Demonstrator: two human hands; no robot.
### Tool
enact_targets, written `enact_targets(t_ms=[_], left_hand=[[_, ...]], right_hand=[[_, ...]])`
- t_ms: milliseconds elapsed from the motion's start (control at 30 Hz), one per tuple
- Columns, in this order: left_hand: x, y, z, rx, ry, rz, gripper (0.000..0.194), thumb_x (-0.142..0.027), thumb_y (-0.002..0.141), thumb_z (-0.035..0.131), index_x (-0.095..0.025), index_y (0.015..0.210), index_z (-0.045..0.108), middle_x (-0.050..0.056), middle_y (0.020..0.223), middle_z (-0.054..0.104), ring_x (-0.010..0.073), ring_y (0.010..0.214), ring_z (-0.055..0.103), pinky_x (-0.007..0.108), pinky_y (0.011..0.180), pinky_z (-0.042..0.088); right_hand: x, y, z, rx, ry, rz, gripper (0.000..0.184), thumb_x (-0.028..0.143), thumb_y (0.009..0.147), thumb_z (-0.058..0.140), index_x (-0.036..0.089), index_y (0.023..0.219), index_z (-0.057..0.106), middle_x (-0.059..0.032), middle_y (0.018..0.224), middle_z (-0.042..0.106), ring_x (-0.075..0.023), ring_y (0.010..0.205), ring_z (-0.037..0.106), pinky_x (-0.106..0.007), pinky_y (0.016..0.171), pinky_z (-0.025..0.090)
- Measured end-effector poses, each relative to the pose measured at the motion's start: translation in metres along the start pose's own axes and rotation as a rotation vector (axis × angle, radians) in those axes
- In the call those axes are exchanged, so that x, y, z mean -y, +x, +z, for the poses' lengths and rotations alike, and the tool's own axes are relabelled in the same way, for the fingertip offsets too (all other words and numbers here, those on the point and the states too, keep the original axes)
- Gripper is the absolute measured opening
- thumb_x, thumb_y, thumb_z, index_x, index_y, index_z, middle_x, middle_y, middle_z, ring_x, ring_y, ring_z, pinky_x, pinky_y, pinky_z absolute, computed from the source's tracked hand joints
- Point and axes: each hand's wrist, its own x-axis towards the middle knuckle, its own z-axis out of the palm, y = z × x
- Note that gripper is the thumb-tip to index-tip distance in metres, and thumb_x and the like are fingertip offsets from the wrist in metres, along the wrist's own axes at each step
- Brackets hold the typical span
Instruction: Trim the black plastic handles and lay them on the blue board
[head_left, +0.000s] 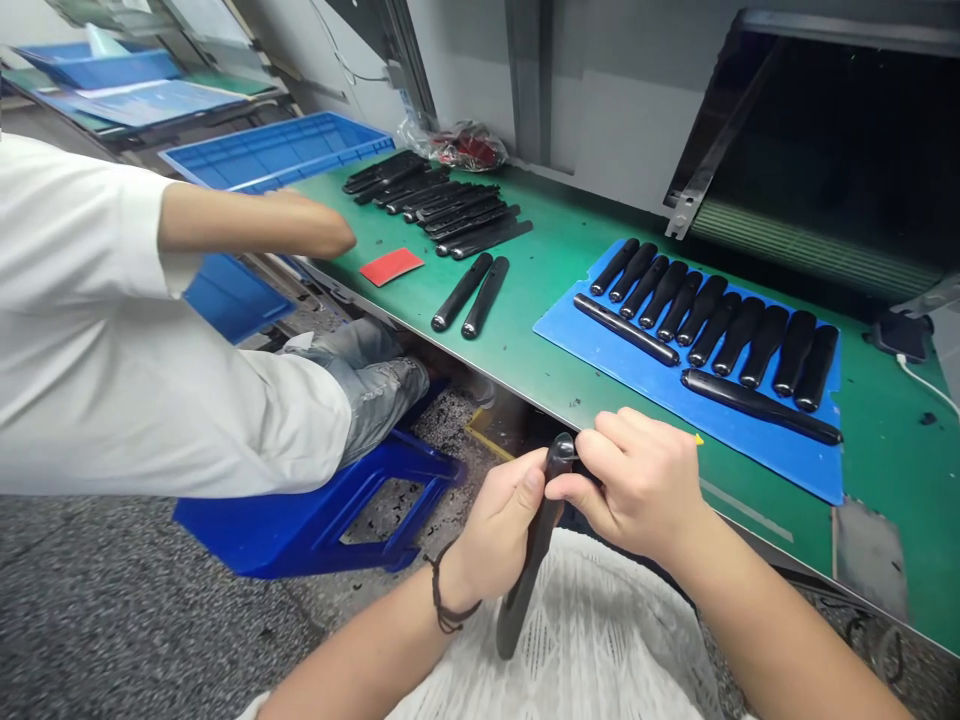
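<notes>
My left hand [504,525] is wrapped around a long black plastic handle [525,590], which stands tilted in front of my lap with its rounded, shiny end up. Closed at that top end is my right hand [637,485], its thumb and fingers touching or nearly touching the handle. A yellow tip [699,440] pokes out behind the right fist, apparently the end of a slim tool; the rest is hidden by my fingers. On the green table [517,375], two similar black handles [471,297] lie side by side ahead of my hands.
A blue sheet [600,350] carries a row of several black handles [720,320]. More black pieces [442,205] are heaped at the back, near a red card [391,266]. At left sits a co-worker in a white shirt [112,400], on a blue stool [300,530]. A phone [904,335] lies right.
</notes>
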Motion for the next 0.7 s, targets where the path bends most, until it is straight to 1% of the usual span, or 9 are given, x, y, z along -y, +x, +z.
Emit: enact_targets(t_ms=[100, 200, 300, 367, 500, 567, 700], left_hand=[[-0.001, 0.004, 0.004, -0.032, -0.018, -0.001, 0.049, -0.055, 0.109, 0.039, -0.017, 0.079, 0.051, -0.001, 0.067, 0.044, 0.0115, 0.062, 0.035, 0.027, 0.058, 0.03], [-0.003, 0.007, 0.008, -0.054, -0.052, -0.021, 0.05, -0.056, 0.108, 0.041, -0.017, 0.079, 0.052, 0.0, 0.07, 0.046, 0.0119, 0.063, 0.037, 0.027, 0.059, 0.032], [-0.006, 0.011, 0.009, -0.098, -0.037, -0.014, 0.053, -0.059, 0.106, 0.044, -0.016, 0.079, 0.056, 0.0, 0.072, 0.047, 0.0122, 0.064, 0.037, 0.027, 0.06, 0.034], [-0.007, 0.014, 0.008, -0.136, -0.011, -0.014, 0.055, -0.062, 0.104, 0.046, -0.016, 0.076, 0.055, 0.0, 0.07, 0.047, 0.012, 0.063, 0.037, 0.027, 0.059, 0.034], [-0.003, 0.02, 0.006, -0.239, -0.041, -0.071, 0.056, -0.064, 0.103, 0.046, -0.017, 0.073, 0.052, -0.002, 0.064, 0.044, 0.0109, 0.057, 0.036, 0.027, 0.054, 0.032], [0.001, 0.023, 0.006, -0.274, -0.065, -0.074, 0.056, -0.065, 0.103, 0.046, -0.017, 0.073, 0.053, -0.002, 0.063, 0.044, 0.0103, 0.055, 0.036, 0.026, 0.053, 0.031], [0.002, 0.026, 0.01, -0.316, -0.08, -0.05, 0.057, -0.066, 0.101, 0.049, -0.017, 0.072, 0.054, -0.002, 0.062, 0.046, 0.01, 0.054, 0.037, 0.026, 0.051, 0.032]], right_hand=[[0.001, -0.005, 0.005, -0.067, -0.103, -0.028, 0.06, 0.06, 0.108, 0.034, 0.021, 0.067, 0.05, -0.0001, 0.064, 0.043, -0.0162, 0.063, 0.029, -0.034, 0.06, 0.018], [0.003, -0.009, 0.009, -0.08, -0.135, -0.013, 0.06, 0.06, 0.109, 0.032, 0.021, 0.067, 0.051, -0.0007, 0.064, 0.044, -0.0169, 0.063, 0.029, -0.034, 0.06, 0.018], [0.006, -0.013, 0.013, -0.055, -0.112, -0.002, 0.062, 0.061, 0.109, 0.03, 0.021, 0.066, 0.05, -0.0007, 0.064, 0.044, -0.0168, 0.063, 0.03, -0.034, 0.06, 0.019], [0.01, -0.017, 0.016, -0.027, -0.089, -0.001, 0.063, 0.064, 0.108, 0.029, 0.021, 0.067, 0.051, -0.0008, 0.065, 0.045, -0.0167, 0.063, 0.031, -0.034, 0.06, 0.02], [0.019, -0.028, 0.023, 0.042, -0.025, 0.01, 0.067, 0.069, 0.106, 0.024, 0.021, 0.07, 0.053, -0.0013, 0.066, 0.048, -0.0168, 0.064, 0.033, -0.034, 0.061, 0.021], [0.023, -0.034, 0.026, 0.058, 0.0, 0.037, 0.067, 0.068, 0.107, 0.022, 0.021, 0.07, 0.053, -0.0013, 0.066, 0.048, -0.0166, 0.064, 0.033, -0.034, 0.061, 0.02], [0.027, -0.044, 0.029, 0.061, 0.016, 0.076, 0.064, 0.063, 0.108, 0.025, 0.021, 0.071, 0.053, -0.001, 0.066, 0.048, -0.0162, 0.063, 0.034, -0.034, 0.061, 0.019]])
